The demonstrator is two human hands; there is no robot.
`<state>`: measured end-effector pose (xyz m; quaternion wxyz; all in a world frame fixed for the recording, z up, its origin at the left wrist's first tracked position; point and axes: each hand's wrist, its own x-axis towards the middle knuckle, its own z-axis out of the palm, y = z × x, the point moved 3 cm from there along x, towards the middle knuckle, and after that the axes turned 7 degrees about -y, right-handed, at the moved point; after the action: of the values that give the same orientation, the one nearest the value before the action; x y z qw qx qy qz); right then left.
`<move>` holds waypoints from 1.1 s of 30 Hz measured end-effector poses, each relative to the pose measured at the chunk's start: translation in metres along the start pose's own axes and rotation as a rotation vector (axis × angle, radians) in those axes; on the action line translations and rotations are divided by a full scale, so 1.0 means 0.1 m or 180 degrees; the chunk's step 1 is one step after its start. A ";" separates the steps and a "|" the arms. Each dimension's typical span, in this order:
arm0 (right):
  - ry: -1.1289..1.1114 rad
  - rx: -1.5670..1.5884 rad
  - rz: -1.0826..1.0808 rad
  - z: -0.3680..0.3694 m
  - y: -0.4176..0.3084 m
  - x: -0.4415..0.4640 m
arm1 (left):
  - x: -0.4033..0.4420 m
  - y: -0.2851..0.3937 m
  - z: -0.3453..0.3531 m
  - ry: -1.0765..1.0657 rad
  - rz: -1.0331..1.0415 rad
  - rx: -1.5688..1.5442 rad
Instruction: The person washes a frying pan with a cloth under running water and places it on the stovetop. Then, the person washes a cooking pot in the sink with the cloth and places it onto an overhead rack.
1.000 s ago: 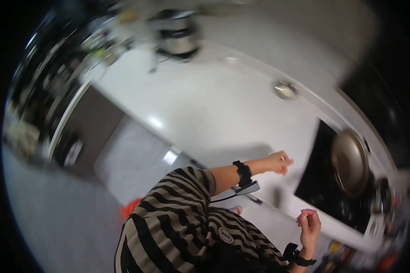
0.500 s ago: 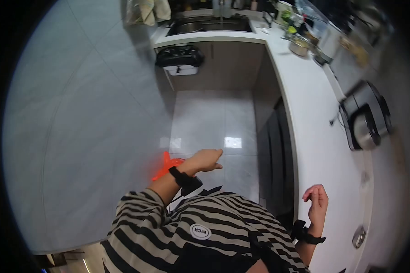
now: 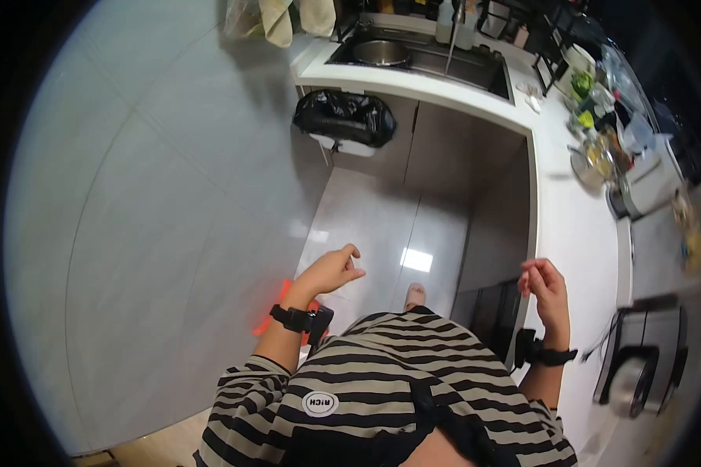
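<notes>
My left hand (image 3: 331, 270) is in front of my body above the tiled floor, fingers loosely curled and parted from the thumb, with nothing in it. An orange-red object (image 3: 276, 307) lies partly hidden behind that wrist. My right hand (image 3: 545, 288) is over the edge of the white counter (image 3: 565, 257), its fingers bent and slightly apart, holding nothing. Both wrists wear black straps with small devices. Neither hand touches anything.
Ahead is a sink (image 3: 475, 74) with a metal pot (image 3: 382, 53) and a faucet (image 3: 456, 35). A black-lined bin (image 3: 344, 121) hangs on the cabinet. Pots, greens and bottles crowd the right corner; a silver-black appliance (image 3: 646, 358) stands at right.
The view has swung from the stove side to the sink, which is now closer. My left hand has moved from over the counter to over the floor. Both hands stay empty.
</notes>
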<state>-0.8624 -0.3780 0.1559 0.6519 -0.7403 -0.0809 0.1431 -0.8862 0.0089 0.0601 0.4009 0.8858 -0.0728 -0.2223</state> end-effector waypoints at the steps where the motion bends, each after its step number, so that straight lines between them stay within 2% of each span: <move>1: -0.0128 0.0016 -0.0003 -0.11 -0.10 0.35 | 0.19 0.11 -0.16 0.0150 -0.0052 -0.0036; 4: -0.0543 0.0235 -0.0032 -0.34 -0.41 1.43 | 0.79 0.48 -0.67 0.0527 0.0374 -0.0698; 5: -0.0690 0.0335 -0.0017 -0.38 -0.49 1.78 | 1.03 0.47 -0.77 0.0459 0.0574 -0.1205; 8: -0.1200 0.1277 -0.0079 -0.47 -0.55 2.90 | 1.56 0.63 -1.15 0.0487 0.0606 -0.1839; 13: -0.0415 0.2421 0.0530 -0.58 -0.30 4.85 | 2.53 0.54 -1.70 0.0873 0.0637 -0.3216; 18: 0.0254 0.2540 0.0631 -0.69 -0.15 6.68 | 4.09 0.45 -2.83 0.0955 0.1082 -0.4287; 20: 0.0568 0.2714 0.0700 -0.77 -0.06 7.33 | 4.95 0.29 -3.21 0.0950 0.0761 -0.4875; 22: 0.0810 0.2788 0.0867 -0.81 0.05 7.84 | 5.89 0.04 -3.39 0.0780 -0.0028 -0.5354; 24: 0.1026 0.2866 0.0917 -0.86 0.20 8.32 | 6.76 -0.21 -3.38 0.1455 -0.1099 -0.5006; 26: 0.0818 0.3083 0.0767 -0.90 0.32 8.71 | 7.61 -0.74 -3.26 0.1133 -0.1449 -0.4602; 27: 0.0856 0.3384 0.0840 -0.88 0.34 8.80 | 7.81 -0.91 -3.14 0.1059 -0.1632 -0.4680; 28: 0.0830 0.3164 0.0859 -0.88 0.32 8.81 | 7.93 -1.06 -3.00 0.0987 -0.1820 -0.4754; 29: 0.0487 0.3369 0.0985 -0.96 0.56 9.00 | 8.06 -1.25 -2.87 0.0917 -0.2005 -0.4814; 30: 0.0150 0.3570 0.1084 -1.08 0.79 9.14 | 8.23 -1.56 -2.74 0.0812 -0.1743 -0.4392; 31: -0.0329 0.3715 0.0989 -1.11 0.79 9.14 | 7.78 -0.85 -2.99 0.1028 -0.2112 -0.4113; 32: -0.0787 0.3829 0.0869 -1.05 0.71 9.12 | 8.07 -1.31 -2.77 0.0467 -0.1763 -0.4717; 33: -0.0248 0.2997 0.1001 -0.97 0.53 9.05 | 8.09 -1.20 -2.72 0.0237 -0.1885 -0.3654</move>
<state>0.0213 -0.1995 0.0176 0.8824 -0.3630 0.0809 0.2882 -0.0489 0.0249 -0.1430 0.7347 0.5202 0.3191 -0.2961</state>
